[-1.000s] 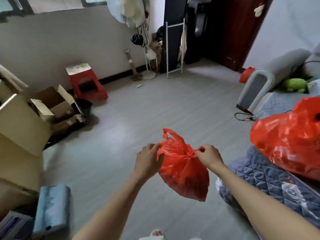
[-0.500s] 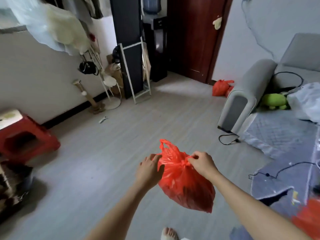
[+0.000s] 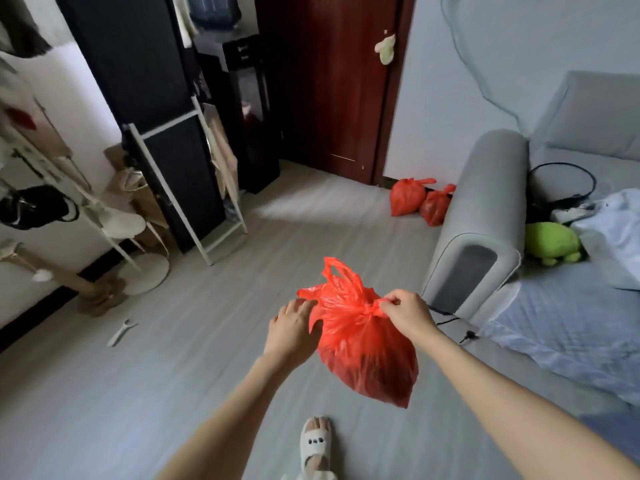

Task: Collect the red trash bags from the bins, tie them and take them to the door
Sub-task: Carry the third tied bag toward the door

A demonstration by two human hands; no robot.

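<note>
A filled red trash bag (image 3: 363, 348) hangs in the air in front of me, its neck gathered into a knot. My right hand (image 3: 407, 311) pinches the knot's tail on the bag's right side. My left hand (image 3: 294, 330) grips the loose plastic on the bag's left edge. One handle loop sticks up above the knot. Two more tied red bags (image 3: 407, 197) (image 3: 435, 207) lie on the floor beside the dark red door (image 3: 332, 81), against the white wall.
A grey sofa arm (image 3: 485, 216) stands right of the bag, with a quilted blanket, cables and a green plush toy behind it. A white rack (image 3: 194, 188), black cabinet and coat stand line the left. A small white object (image 3: 121, 332) lies on the floor.
The view has swung right and closer toward the door; the stool and cardboard boxes left the frame. Both hands kept hold of the bag, and the bags by the door appear larger.
</note>
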